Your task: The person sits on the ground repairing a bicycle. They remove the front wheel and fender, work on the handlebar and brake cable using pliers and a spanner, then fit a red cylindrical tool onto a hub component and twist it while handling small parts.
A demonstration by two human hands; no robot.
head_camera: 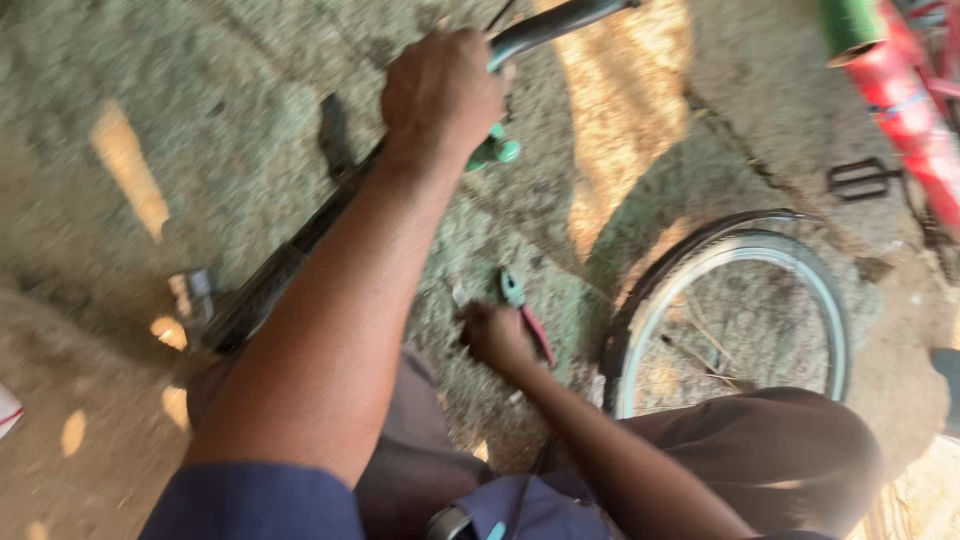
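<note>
Bicycle frame tube [545, 28] is gripped firmly by the left hand [440, 95], above the bicycle wheel [730, 310]. Pliers [525, 310], left of the wheel, are clenched in the right hand [495, 335]. Frame best kept steadied while pliers are worked; view blurred.

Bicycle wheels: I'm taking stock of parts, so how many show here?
1: a wheel on the ground right of the right hand. Others may lie out of frame.
</note>
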